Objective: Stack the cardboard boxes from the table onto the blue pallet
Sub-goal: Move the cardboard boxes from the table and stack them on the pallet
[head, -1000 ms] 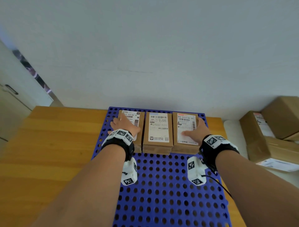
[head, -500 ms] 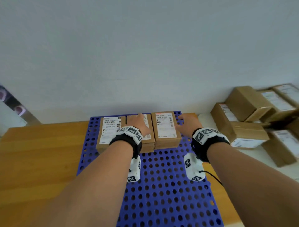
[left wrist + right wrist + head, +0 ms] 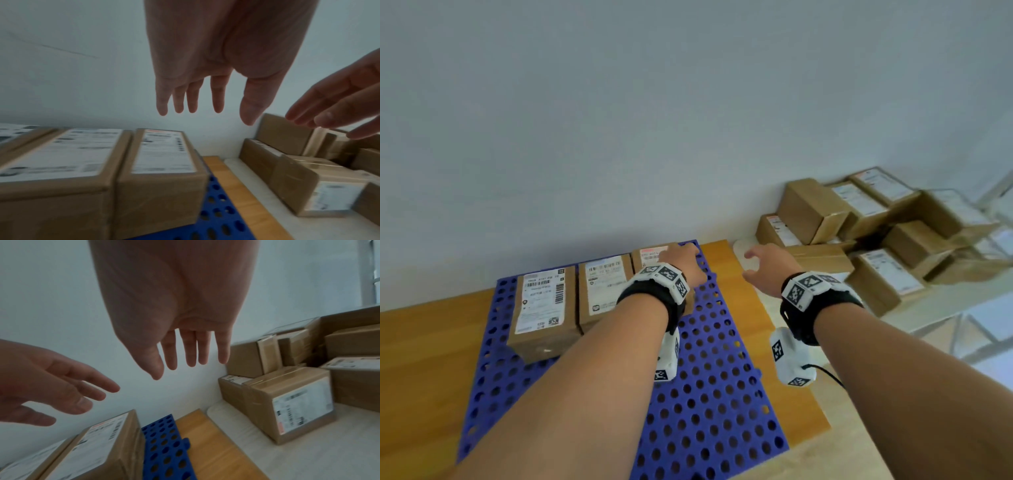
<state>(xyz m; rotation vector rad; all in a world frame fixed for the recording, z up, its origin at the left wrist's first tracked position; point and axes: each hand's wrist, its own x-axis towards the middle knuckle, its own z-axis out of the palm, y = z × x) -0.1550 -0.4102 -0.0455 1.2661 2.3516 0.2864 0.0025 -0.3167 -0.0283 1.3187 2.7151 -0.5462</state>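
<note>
Three labelled cardboard boxes stand side by side along the far edge of the blue perforated pallet (image 3: pixel 705 394): a left box (image 3: pixel 541 308), a middle box (image 3: pixel 602 287) and a right box (image 3: pixel 164 155). My left hand (image 3: pixel 681 260) hovers over the right box with straight fingers (image 3: pixel 193 100) and holds nothing. My right hand (image 3: pixel 763 263) is past the pallet's right edge, open and empty, reaching toward a heap of cardboard boxes (image 3: pixel 876 233) on the white table (image 3: pixel 948 301).
The pallet lies on a wooden tabletop (image 3: pixel 424 349) against a pale wall. The nearest heap box (image 3: pixel 287 400) sits at the white table's near left corner. The pallet's front rows hold no boxes.
Both hands have lifted off the row of boxes and swung right. The view has turned right too, bringing the heap of boxes more fully into sight.
</note>
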